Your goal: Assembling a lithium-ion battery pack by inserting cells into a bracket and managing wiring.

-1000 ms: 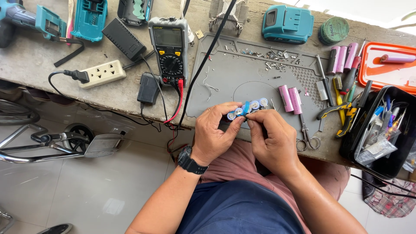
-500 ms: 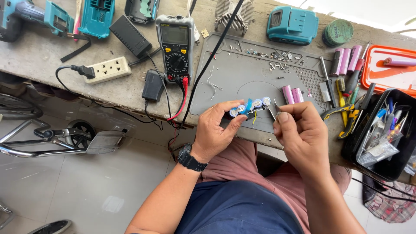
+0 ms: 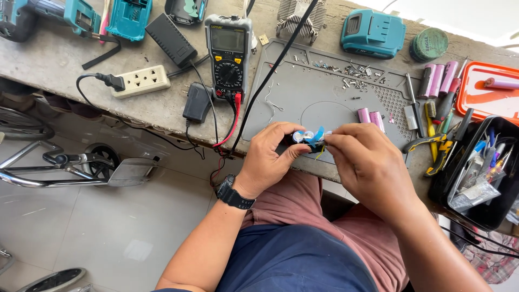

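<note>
Power drill: laid at the far left end of the bench, teal and black.
Power strip: cream, set on the bench top with a black plug pushed into its left end.
Black adapter: placed near the bench edge, just right of the power strip.
Multimeter: laid flat beside the grey mat, a red lead plugged in at its lower end.
Left hand: curled closed around the left end of the battery pack, thumb pressed along its near side; a black watch is worn at the wrist.
Battery pack: a short row of cells in blue wrap, held between both hands just above the near edge of the grey mat.
Right hand: fingertips pinched together on the right end of the pack; what exactly is pinched cannot be told.
Pink cells: two, laid on the mat just beyond the right hand.
Teal battery: set beyond the mat's far edge.
Orange tray: seen at the right edge, with a pink cell in it.
Black bin: filled with small tools, near the right forearm.
</note>
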